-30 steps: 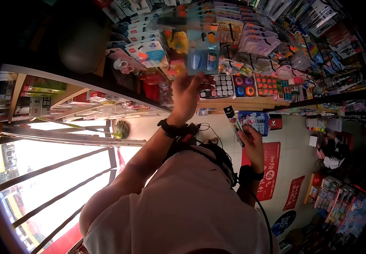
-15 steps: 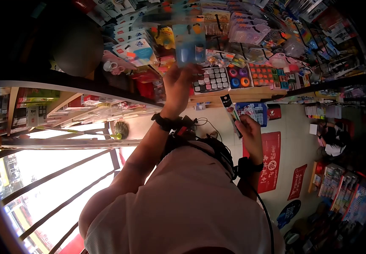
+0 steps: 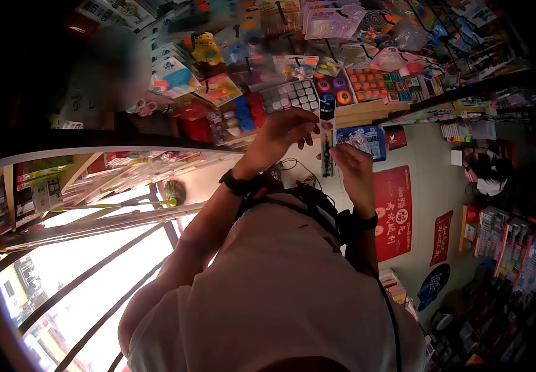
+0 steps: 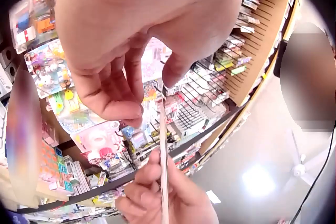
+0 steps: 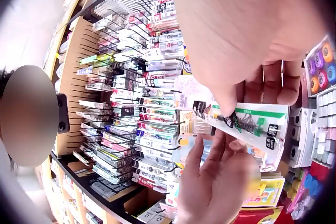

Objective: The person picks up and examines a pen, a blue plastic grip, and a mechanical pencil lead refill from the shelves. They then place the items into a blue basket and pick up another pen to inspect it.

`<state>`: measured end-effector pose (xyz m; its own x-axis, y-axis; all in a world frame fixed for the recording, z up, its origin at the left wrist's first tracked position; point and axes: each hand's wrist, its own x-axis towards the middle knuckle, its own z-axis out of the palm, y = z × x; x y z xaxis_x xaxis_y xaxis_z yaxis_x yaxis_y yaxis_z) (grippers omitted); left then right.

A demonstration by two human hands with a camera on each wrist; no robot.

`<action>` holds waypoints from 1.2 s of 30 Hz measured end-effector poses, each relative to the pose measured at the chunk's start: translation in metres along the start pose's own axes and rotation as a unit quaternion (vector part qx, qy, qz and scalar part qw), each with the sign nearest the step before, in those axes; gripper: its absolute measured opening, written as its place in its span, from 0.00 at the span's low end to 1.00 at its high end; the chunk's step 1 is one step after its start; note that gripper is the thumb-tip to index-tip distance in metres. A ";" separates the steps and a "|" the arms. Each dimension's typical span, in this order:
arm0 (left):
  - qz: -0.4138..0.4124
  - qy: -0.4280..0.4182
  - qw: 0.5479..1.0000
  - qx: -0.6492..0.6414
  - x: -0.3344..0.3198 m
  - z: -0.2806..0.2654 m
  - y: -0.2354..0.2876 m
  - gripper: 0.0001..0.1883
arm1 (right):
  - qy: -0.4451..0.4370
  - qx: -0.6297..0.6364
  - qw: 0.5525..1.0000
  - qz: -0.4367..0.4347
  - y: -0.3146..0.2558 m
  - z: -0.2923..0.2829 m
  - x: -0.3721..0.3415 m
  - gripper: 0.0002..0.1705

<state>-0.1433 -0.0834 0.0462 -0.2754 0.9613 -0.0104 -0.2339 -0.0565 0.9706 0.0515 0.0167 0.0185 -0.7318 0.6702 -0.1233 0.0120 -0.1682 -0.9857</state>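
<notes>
In the head view my right hand point(image 3: 355, 167) pinches a slim hanging packet point(image 3: 328, 137) near its lower end. The right wrist view shows the white and green face of this packet point(image 5: 262, 124), marked 0.5, with the thumb on top. Next to its upper part is my left hand point(image 3: 282, 137), fingers loosely bent and holding nothing. Seen from the left wrist, the thumb and fingers of the left hand point(image 4: 121, 77) stand apart, near the top end of the packet, which appears edge-on.
Beyond the hands is a display of hanging packs point(image 3: 333, 22), with a tray of grey-white pieces point(image 3: 290, 96) and orange pieces point(image 3: 367, 84) along its front ledge. A blue basket point(image 3: 376, 146) and a red mat point(image 3: 392, 214) lie lower right. Another person point(image 3: 491, 180) is farther right.
My left hand has come down from a blue hanging pack and moved right, beside the packet. My right hand has raised the packet slightly, and it stands straighter.
</notes>
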 end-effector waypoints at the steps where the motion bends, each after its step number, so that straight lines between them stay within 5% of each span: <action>1: -0.016 0.002 0.999 0.036 -0.001 0.009 0.005 0.11 | 0.002 0.006 1.000 -0.008 -0.004 0.005 0.000 0.08; 14: 0.016 0.046 0.978 0.204 -0.002 0.013 -0.016 0.09 | -0.048 -0.079 0.996 0.001 -0.013 0.010 0.000 0.09; 24: 0.017 0.026 0.986 0.162 -0.006 0.017 -0.020 0.10 | -0.073 -0.043 0.996 0.005 -0.003 0.007 -0.001 0.09; 29: -0.060 0.008 0.993 0.106 -0.011 0.030 0.002 0.13 | -0.059 -0.053 0.997 -0.022 -0.003 0.006 -0.001 0.10; 36: -0.003 -0.021 0.991 0.133 -0.011 0.025 -0.012 0.11 | -0.029 -0.014 0.999 -0.025 -0.010 0.015 -0.002 0.11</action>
<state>-0.1143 -0.0863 0.0404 -0.2338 0.9722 -0.0111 0.0204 0.0164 0.9997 0.0425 0.0062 0.0305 -0.7699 0.6346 -0.0681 -0.0067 -0.1146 -0.9934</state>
